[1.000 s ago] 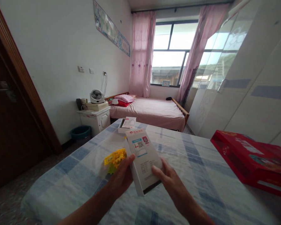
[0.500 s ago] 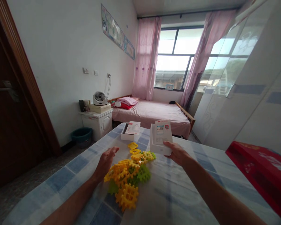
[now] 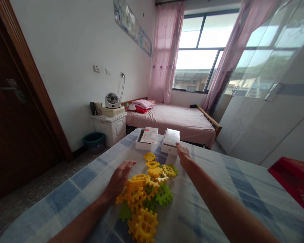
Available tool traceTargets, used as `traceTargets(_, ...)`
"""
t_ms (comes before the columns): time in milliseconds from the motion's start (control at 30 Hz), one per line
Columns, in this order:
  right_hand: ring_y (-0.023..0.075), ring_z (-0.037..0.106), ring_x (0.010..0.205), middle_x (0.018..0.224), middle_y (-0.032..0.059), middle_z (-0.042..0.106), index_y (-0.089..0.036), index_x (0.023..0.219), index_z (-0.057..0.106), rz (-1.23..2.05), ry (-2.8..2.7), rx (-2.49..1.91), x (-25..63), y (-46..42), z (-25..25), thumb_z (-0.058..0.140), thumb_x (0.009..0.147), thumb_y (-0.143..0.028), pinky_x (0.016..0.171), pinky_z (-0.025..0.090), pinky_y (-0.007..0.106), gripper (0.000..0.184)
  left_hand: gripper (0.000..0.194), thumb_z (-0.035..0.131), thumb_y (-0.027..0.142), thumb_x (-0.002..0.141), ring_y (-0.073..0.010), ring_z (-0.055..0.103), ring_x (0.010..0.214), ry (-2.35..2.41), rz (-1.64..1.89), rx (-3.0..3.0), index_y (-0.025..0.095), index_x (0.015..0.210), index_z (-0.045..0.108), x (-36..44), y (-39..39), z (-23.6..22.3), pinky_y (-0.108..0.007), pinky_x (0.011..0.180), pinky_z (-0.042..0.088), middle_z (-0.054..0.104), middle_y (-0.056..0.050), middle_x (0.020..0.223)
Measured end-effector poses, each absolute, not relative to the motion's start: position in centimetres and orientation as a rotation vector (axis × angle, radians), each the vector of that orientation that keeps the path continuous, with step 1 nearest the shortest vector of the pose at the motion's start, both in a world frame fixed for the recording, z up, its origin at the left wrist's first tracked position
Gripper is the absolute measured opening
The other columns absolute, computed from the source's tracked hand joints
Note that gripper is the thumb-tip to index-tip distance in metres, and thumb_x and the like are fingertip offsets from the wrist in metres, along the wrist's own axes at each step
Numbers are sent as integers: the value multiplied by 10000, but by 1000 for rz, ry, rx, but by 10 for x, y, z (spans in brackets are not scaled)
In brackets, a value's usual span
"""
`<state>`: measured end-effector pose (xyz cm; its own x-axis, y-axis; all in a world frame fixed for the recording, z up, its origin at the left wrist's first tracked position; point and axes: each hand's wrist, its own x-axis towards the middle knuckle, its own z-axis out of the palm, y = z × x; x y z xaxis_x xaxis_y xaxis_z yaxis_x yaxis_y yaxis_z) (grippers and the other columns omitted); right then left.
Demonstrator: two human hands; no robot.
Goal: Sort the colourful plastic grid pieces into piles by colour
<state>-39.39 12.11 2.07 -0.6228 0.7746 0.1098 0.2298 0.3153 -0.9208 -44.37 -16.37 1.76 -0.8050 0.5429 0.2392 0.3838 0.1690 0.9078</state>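
Note:
On the table, a white box point(image 3: 169, 149) lies beneath a white lid or card point(image 3: 172, 137). Against its right edge rests my right hand point(image 3: 183, 154), fingers fairly straight and partly hidden; it touches the box without a visible wrap around it. My left hand point(image 3: 121, 177) hovers with its fingers stretched out, just left of a heap of yellow plastic building pieces point(image 3: 136, 194), holding nothing. Among them are green pieces point(image 3: 164, 194). One yellow square piece point(image 3: 147, 225) lies nearest me. Left of the first box stands a similar white box point(image 3: 143, 146) with a printed card point(image 3: 150, 135) lying across it.
A blue-and-white checked cloth point(image 3: 212, 202) covers the table. At the right edge lies a red box point(image 3: 292, 180). Beyond the table are a bed point(image 3: 177, 118), a white nightstand point(image 3: 108, 128) with a fan point(image 3: 112, 100), and a teal bin point(image 3: 93, 141).
The white box, first held in both hands, has gone forward and down onto the table beside the other box. My left hand has let go and moved left; the yellow heap has come into view.

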Motion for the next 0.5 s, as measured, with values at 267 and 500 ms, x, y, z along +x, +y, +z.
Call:
traceTargets(267,201,578,850,851,55,670,-182,838,673,1264,-2335,-734,-330,52,18,402,835,-512,771,415,304,428,505,341,539,868,-238,567,1053,2269,1662,965,162,998,652,-440,-160,14,-340,987,371,654,-85,1067)
traceTargets(500,223,539,1025,1051,75,649,-199,964,669,950,-2629,-396,-373,49,32,401,878,-417,897,369,327,357,503,342,545,874,-243,568,1070,2241,1681,928,180,1011,659,-441,-161,14,-350,1012,357,661,-80,1087)
